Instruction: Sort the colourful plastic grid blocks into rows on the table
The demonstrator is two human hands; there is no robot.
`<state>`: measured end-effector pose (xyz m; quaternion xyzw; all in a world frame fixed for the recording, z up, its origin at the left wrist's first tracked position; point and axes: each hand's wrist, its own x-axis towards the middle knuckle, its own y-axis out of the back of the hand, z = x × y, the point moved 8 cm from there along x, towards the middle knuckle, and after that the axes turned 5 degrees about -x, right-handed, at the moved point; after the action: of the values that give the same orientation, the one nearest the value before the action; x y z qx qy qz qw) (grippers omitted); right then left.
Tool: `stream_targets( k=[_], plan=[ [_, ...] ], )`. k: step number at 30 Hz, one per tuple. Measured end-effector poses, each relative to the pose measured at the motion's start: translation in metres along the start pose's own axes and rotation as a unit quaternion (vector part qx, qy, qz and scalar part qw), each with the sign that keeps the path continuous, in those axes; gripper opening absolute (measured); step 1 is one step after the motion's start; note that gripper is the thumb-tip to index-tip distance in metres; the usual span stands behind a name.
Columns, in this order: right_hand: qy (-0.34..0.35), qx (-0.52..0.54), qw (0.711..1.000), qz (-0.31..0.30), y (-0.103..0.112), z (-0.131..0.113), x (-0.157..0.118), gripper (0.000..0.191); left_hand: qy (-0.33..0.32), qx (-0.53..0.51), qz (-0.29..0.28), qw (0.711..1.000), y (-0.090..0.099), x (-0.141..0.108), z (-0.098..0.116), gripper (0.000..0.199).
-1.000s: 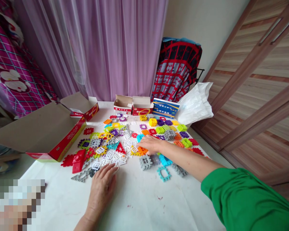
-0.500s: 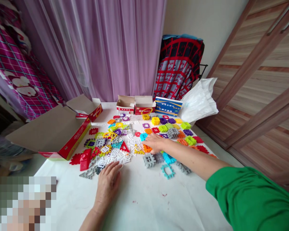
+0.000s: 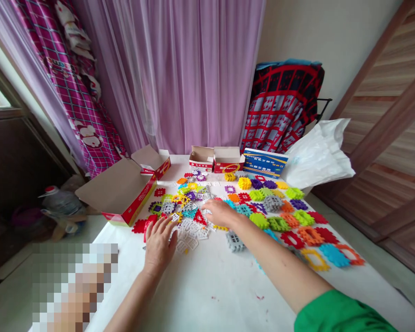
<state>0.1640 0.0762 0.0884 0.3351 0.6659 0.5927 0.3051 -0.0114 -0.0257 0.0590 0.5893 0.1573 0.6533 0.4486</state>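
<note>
Colourful plastic building pieces lie spread over the white table. My left hand (image 3: 160, 242) is over the near left of the pile, fingers spread, close to a red piece (image 3: 148, 226) and the white window-shaped pieces (image 3: 190, 230). My right hand (image 3: 218, 212) reaches into the middle of the pile, just right of a red triangle piece (image 3: 199, 217); its fingertips are among small pieces, and what they touch is too small to make out. A grey block (image 3: 235, 241) sits below the right forearm's wrist. Green, orange and red pieces (image 3: 292, 240) lie to the right.
Open cardboard boxes stand at the left (image 3: 138, 203) and at the back (image 3: 228, 161). A blue box (image 3: 265, 162) and a white plastic bag (image 3: 320, 152) are at the back right. A pixelated patch covers the lower left.
The view has turned left. My left hand has moved forward over the pile's near left edge. My right hand has moved left, from the orange and blue pieces towards the white ones.
</note>
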Motion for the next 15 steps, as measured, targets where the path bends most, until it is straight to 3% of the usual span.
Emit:
stream_targets(
  k=[3, 7, 11, 15],
  plan=[
    [-0.013, -0.001, 1.000, 0.006, -0.011, -0.023, 0.026, 0.034, 0.015, -0.004, 0.019, 1.000, -0.001, 0.008, -0.012, 0.026],
    [-0.023, -0.041, 0.999, 0.027, -0.014, -0.033, 0.053, 0.034, 0.019, -0.021, 0.020, 0.999, -0.016, 0.010, -0.015, 0.026],
    [-0.025, -0.084, 0.996, 0.003, -0.023, -0.030, 0.063, 0.027, 0.031, -0.051, 0.032, 0.998, -0.021, 0.007, -0.023, 0.028],
    [0.007, -0.100, 0.995, 0.016, -0.030, -0.031, 0.062, 0.018, 0.033, -0.086, 0.032, 0.995, -0.019, 0.005, -0.029, 0.028]
  ],
)
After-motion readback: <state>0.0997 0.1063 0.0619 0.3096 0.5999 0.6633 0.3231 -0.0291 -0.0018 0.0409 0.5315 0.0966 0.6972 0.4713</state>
